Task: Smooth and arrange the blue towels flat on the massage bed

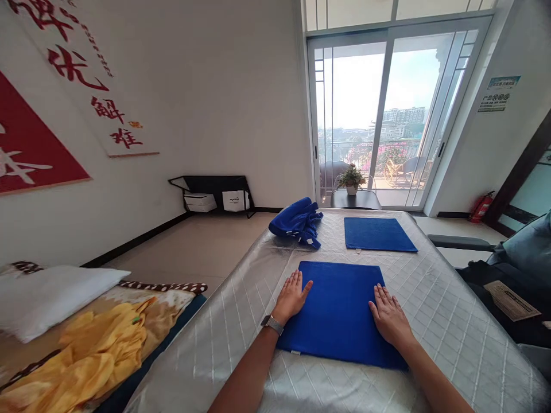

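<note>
A folded blue towel (338, 310) lies flat on the silver quilted bed cover (447, 321) in front of me. My left hand (291, 297) rests palm down with fingers stretched out on the towel's left edge; a watch sits on that wrist. My right hand (390, 316) lies flat and open on the towel's right side. Further back a second folded blue towel (379, 234) lies flat. To its left sits a crumpled heap of blue towels (298, 221).
A lower bed at the left holds a white pillow (51, 295) and a yellow cloth (99, 350). A small table with a potted plant (352, 179) stands before the glass sliding door (387, 115). Dark seating (508, 287) flanks the right. A black shelf (213, 192) stands against the far wall.
</note>
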Demonstrator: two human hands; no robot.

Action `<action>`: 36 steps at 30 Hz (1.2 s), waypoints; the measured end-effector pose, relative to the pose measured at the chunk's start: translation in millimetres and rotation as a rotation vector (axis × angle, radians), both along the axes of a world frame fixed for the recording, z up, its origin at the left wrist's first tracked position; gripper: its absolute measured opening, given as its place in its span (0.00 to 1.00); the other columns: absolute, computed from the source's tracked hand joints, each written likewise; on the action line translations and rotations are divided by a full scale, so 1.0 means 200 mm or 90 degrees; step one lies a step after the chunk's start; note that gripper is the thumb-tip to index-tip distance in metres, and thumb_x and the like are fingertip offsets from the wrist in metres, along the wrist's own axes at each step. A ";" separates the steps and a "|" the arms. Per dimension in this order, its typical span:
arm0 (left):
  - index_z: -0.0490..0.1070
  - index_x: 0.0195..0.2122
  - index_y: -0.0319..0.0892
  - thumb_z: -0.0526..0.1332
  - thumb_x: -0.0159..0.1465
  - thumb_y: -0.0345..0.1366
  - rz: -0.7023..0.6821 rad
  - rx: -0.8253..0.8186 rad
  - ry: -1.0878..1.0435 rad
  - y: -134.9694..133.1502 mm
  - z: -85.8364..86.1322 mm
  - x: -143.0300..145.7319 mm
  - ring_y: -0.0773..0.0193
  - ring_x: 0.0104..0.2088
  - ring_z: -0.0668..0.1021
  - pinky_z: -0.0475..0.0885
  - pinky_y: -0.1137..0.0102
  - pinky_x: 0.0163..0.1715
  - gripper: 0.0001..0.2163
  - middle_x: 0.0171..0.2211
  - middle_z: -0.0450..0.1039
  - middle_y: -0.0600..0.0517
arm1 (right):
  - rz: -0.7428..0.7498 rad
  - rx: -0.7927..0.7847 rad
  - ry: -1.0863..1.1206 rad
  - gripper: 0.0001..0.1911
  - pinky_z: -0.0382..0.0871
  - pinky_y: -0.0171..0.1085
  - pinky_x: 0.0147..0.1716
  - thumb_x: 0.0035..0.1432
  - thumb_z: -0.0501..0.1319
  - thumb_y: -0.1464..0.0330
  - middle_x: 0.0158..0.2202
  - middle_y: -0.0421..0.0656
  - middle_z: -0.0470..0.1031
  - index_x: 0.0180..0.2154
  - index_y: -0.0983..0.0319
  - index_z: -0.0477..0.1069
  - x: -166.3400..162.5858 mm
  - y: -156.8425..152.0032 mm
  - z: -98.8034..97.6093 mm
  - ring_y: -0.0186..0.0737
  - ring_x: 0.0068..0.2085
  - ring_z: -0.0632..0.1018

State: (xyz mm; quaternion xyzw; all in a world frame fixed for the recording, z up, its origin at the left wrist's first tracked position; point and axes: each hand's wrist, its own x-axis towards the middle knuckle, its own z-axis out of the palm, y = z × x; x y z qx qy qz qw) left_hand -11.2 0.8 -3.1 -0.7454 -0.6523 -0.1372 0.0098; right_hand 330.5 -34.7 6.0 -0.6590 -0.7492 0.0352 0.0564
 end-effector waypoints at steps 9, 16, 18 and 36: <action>0.51 0.70 0.27 0.37 0.72 0.58 0.004 0.001 -0.018 -0.01 0.00 0.00 0.46 0.69 0.57 0.56 0.52 0.66 0.39 0.69 0.51 0.32 | -0.059 -0.027 -0.084 0.34 0.41 0.53 0.68 0.69 0.40 0.60 0.72 0.53 0.47 0.69 0.72 0.50 -0.04 -0.01 0.07 0.50 0.72 0.49; 0.52 0.70 0.31 0.36 0.71 0.59 0.002 -0.004 -0.031 0.00 0.01 0.00 0.47 0.69 0.58 0.55 0.53 0.67 0.39 0.69 0.52 0.34 | 0.005 0.012 -0.053 0.35 0.41 0.48 0.69 0.70 0.38 0.58 0.72 0.51 0.47 0.70 0.70 0.47 -0.07 0.21 0.19 0.44 0.72 0.47; 0.53 0.69 0.29 0.35 0.71 0.59 0.003 -0.002 -0.034 -0.01 0.01 0.00 0.48 0.69 0.58 0.55 0.53 0.67 0.39 0.69 0.52 0.33 | 0.002 0.016 -0.042 0.35 0.40 0.47 0.69 0.70 0.38 0.58 0.72 0.51 0.46 0.70 0.71 0.46 -0.08 0.28 0.18 0.44 0.72 0.47; 0.53 0.69 0.29 0.39 0.72 0.57 0.028 0.024 0.020 -0.05 0.13 0.06 0.47 0.69 0.58 0.54 0.53 0.68 0.37 0.69 0.54 0.35 | -0.031 -0.011 0.020 0.36 0.37 0.46 0.69 0.70 0.37 0.57 0.73 0.48 0.43 0.71 0.70 0.43 -0.05 0.38 0.07 0.42 0.73 0.43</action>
